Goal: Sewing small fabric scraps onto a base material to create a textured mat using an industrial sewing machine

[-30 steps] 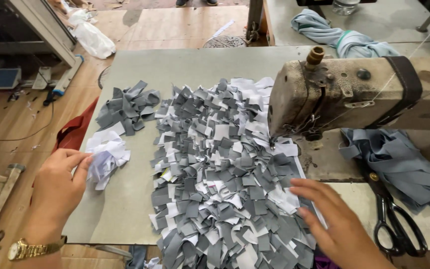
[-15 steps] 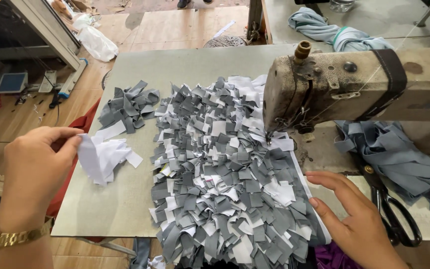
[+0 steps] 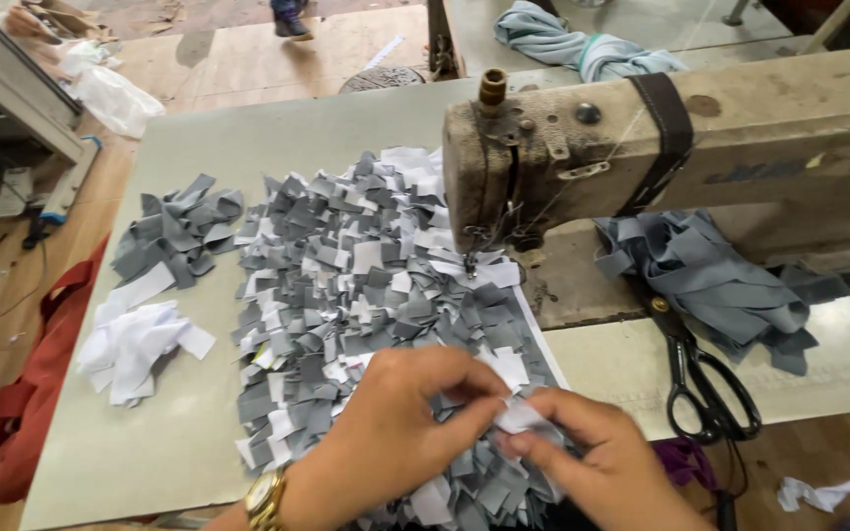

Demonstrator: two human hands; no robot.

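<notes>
Bright, even daylight, soft shadows, hands motion-blurred — slight wide-angle bending at edges

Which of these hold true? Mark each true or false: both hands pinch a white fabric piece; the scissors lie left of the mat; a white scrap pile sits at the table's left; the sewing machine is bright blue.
1. Both hands pinch a white fabric piece: true; left hand and right hand meet on it.
2. Scissors lie left of the mat: false; they lie right of it.
3. White scrap pile at the left: true.
4. Sewing machine is bright blue: false; worn beige.
</notes>
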